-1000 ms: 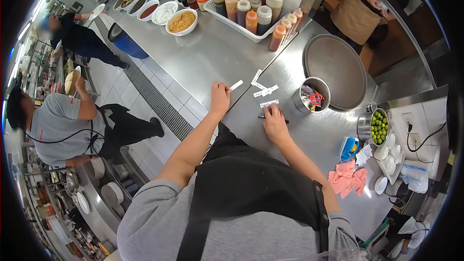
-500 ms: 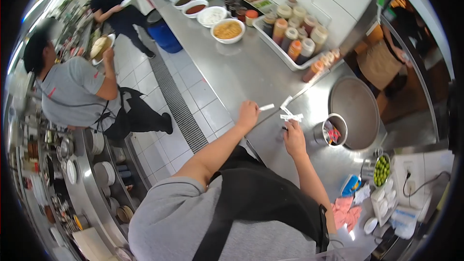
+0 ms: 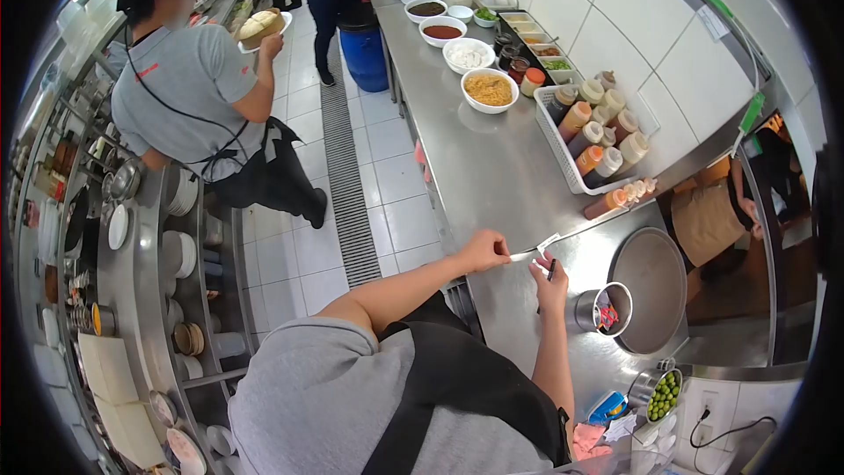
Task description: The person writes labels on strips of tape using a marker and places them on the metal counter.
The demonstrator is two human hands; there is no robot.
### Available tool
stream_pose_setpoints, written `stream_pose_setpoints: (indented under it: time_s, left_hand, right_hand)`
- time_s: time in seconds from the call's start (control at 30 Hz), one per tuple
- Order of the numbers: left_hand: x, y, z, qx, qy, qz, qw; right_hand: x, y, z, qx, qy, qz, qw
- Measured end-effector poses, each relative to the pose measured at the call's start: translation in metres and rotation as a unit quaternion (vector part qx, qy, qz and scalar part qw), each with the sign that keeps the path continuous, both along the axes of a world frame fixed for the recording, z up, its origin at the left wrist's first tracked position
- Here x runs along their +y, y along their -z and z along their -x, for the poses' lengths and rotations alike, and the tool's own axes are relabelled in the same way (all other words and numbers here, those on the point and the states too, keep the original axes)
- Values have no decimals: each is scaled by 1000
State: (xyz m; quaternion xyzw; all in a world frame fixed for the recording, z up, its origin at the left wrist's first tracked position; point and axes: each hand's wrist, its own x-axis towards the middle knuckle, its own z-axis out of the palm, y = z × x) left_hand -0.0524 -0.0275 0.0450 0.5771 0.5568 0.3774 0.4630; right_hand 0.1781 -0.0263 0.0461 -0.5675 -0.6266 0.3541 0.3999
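Over the steel counter, my left hand [image 3: 485, 252] pinches one end of a small white paper strip [image 3: 521, 257]. The strip reaches across toward my right hand [image 3: 550, 288], which is closed around a dark pen [image 3: 551, 270]. More white strips [image 3: 547, 244] with faint print show at the right fingertips, overlapping the counter in this view. Both hands are close together, the left one to the left of the strips and the right one just below them.
Right of my hands stand a metal canister [image 3: 604, 310] with colourful packets and a large round tray [image 3: 649, 290]. Farther up are a basket of squeeze bottles [image 3: 576, 154] and bowls of food [image 3: 490, 91]. A co-worker [image 3: 189, 79] with a plate stands at left.
My left hand and its strip have come closer to my right hand. The camera view has shifted, and the far person's head is now out of frame.
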Motion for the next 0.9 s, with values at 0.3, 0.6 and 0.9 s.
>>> stream_pose_setpoints:
  time_s: [0.3,0.6,0.9]
  left_hand:
    - [-17,-3,22,-65,19,17,998]
    - [-29,-4,37,-93,64,38,993]
    - [-24,12,14,-79,120,24,989]
  right_hand:
    - [-3,-14,34,234,30,234,943]
    - [-23,-14,53,189,-28,239,952]
    - [-39,-24,40,244,53,193,949]
